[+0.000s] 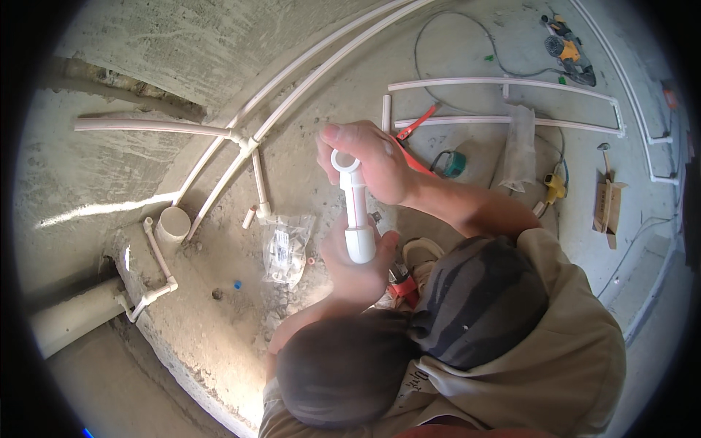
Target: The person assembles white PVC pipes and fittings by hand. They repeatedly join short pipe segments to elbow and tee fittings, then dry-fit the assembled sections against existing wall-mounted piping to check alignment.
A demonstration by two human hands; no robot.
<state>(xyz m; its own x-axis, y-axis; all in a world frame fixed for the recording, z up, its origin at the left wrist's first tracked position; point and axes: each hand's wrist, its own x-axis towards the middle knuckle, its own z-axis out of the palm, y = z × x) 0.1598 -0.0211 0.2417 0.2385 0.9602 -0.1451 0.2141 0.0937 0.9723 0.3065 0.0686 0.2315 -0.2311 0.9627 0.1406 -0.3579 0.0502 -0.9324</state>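
In front of my knees I hold a short white plastic pipe (355, 206) with a white fitting at each end. My right hand (376, 160) is closed round the far fitting (353, 180), whose round opening faces up. The near end carries a rounded white elbow (359, 245), gripped from below by my left hand (350, 266). Some of the left fingers are hidden behind the pipe. Below, near my shoe, sits a red and black tool (401, 283), partly covered by my leg.
A clear bag of fittings (286, 250) lies left on rough concrete. Joined white pipes (255, 153) run along the wall. A red-handled tool (418, 123), a green tape roll (453, 164), a yellow tool (555, 187), a cardboard box (607, 207) and an orange drill (568, 50) lie to the right.
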